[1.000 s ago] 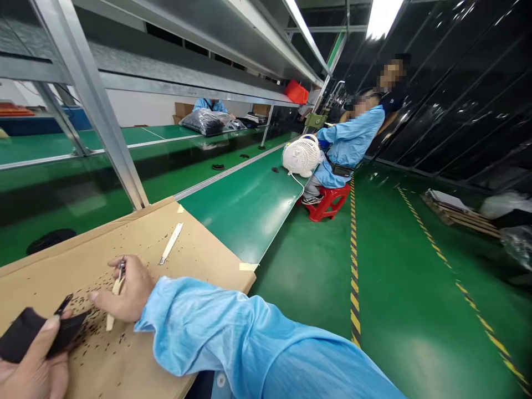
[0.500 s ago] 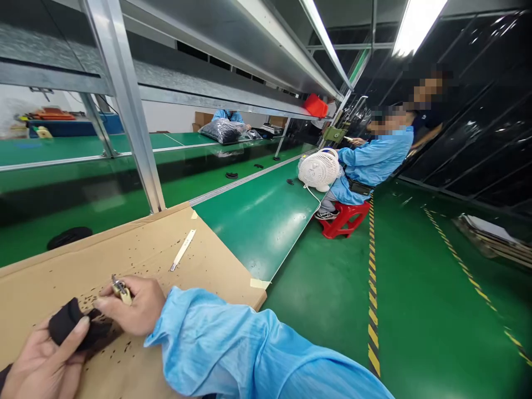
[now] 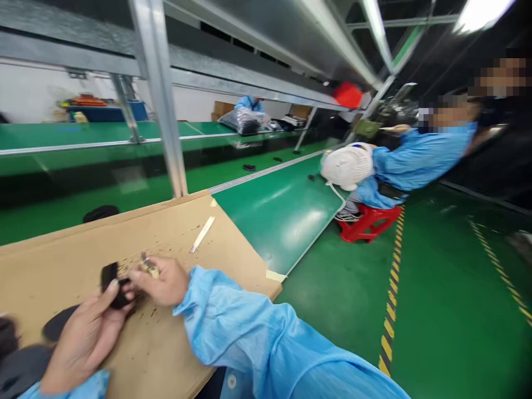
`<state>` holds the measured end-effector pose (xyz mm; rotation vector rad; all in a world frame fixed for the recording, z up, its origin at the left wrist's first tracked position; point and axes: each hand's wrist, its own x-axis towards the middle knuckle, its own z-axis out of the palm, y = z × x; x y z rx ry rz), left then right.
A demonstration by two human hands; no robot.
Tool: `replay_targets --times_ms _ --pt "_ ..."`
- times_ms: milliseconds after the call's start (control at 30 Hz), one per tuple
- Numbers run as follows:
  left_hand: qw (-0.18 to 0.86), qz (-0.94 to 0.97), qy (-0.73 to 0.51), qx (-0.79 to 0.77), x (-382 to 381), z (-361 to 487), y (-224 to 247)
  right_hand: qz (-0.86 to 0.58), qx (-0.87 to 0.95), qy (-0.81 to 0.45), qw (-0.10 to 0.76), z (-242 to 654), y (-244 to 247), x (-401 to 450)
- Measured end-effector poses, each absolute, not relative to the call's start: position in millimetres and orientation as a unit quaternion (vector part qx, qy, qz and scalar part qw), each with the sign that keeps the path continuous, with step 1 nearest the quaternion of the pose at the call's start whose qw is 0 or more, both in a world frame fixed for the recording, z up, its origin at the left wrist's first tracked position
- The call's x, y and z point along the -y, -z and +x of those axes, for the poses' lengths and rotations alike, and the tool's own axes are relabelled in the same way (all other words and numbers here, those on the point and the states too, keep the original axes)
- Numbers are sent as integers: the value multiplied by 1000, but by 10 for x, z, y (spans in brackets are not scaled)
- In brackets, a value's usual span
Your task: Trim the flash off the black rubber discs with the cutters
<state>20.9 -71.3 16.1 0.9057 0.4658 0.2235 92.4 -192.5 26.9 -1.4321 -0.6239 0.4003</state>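
My left hand (image 3: 93, 327) is closed around a curved black part (image 3: 110, 275) above the cardboard, thumb on its near side. Beside it, my right hand (image 3: 166, 280) grips a small cream-handled tool (image 3: 150, 267) whose metal head points up and away; its exact kind is blurred. The right fingertips meet the black part's right side. Dark scraps lie scattered on the cardboard sheet (image 3: 233, 277) under and around both hands. A slim cream-handled knife (image 3: 203, 234) lies farther back. Left of my left hand are several black pieces (image 3: 25, 366), partly cut off by the frame.
A metal post (image 3: 164, 111) rises behind the cardboard, below a long shelf. A green bench (image 3: 266, 210) runs to the right, with a white fan (image 3: 348, 166) on it. Beyond, a co-worker in blue (image 3: 419, 160) sits on a red stool (image 3: 368, 221). Black pieces (image 3: 101, 213) lie behind the cardboard.
The view has swung left, so the scene sits farther right. More black pieces show at the lower left. Both hands keep hold of the black part and the tool, the part turned slightly.
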Motion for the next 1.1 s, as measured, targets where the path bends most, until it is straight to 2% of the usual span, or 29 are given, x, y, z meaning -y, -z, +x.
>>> replay_targets --times_ms 33,67,233,333,400,533,1100 --pt "876 413 -108 -223 733 202 -192 -663 334 -136 656 924 -284 1943" --pt "881 395 -115 -231 749 198 -228 -714 360 -39 599 931 -298 1960" --pt "894 309 -151 -286 694 250 -345 -719 396 15 571 1082 -247 1951" --pt "901 284 -158 -287 642 248 -344 -771 450 113 436 1119 -184 1923" --pt "903 281 -157 -284 636 230 -338 -791 459 142 378 1107 -168 1924" --pt "904 289 -154 -276 645 210 -329 -818 448 137 333 1082 -187 1937" --pt "895 318 -167 -263 637 216 -283 -862 434 49 258 1100 -238 1953"
